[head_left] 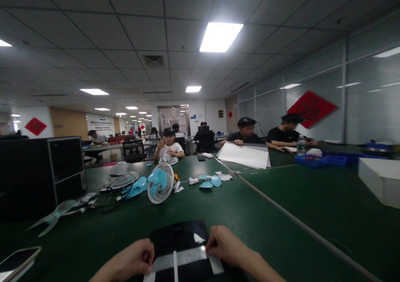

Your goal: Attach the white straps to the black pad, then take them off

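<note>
A flat black panel [178, 234] lies on the table right in front of me. Across it runs a glossy, see-through strip [190, 257] that looks like film or tape, crossed by a narrow white band [175, 267]. My left hand [133, 259] is closed at the strip's left end, its thumb and fingers pinched together. At the other end my right hand [229, 246] pinches the strip near the panel's right edge. A pale piece [216, 265] hangs below the right fingers, and a small white patch [198, 237] shows on the panel's upper right.
Beyond the panel stand a fan head [161, 182] and loose blue fan blades [210, 182]. A black computer case [67, 169] and a phone [18, 261] are on the left. Blue trays [312, 160] and a white box [379, 180] lie right. Several people sit around.
</note>
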Tool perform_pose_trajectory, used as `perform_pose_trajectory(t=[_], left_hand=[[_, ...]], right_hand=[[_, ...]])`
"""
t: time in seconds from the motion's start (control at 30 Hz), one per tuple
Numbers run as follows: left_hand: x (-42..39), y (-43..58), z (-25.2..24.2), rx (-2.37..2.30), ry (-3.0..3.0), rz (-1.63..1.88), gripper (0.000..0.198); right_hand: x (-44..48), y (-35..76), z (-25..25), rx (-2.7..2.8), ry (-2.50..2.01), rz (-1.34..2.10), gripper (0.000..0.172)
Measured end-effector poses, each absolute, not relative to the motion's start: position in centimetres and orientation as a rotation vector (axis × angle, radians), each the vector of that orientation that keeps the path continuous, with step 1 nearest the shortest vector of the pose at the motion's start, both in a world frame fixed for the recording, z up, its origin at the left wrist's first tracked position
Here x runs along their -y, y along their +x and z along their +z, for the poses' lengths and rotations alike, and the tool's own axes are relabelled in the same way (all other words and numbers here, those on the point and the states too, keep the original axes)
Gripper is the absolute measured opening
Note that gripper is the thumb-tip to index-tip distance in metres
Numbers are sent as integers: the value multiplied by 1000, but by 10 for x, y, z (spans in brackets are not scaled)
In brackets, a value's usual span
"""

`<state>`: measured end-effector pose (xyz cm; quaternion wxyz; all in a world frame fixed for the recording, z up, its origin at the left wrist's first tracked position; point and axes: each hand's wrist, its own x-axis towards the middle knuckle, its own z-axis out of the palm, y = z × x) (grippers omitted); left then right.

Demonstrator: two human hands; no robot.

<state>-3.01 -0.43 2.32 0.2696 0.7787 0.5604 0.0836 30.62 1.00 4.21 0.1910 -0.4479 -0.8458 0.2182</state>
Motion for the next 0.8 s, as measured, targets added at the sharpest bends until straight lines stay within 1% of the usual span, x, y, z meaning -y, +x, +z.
perform_pose_trajectory(t=[0.57, 0.8], left_hand=[[10, -32, 34, -1454, 2056, 201, 26], [11, -34, 34, -1461, 2048, 202, 27]], right_hand=[[-15, 308, 38, 2371, -1221, 603, 23], [-17, 309, 37, 2379, -1289, 612, 24]])
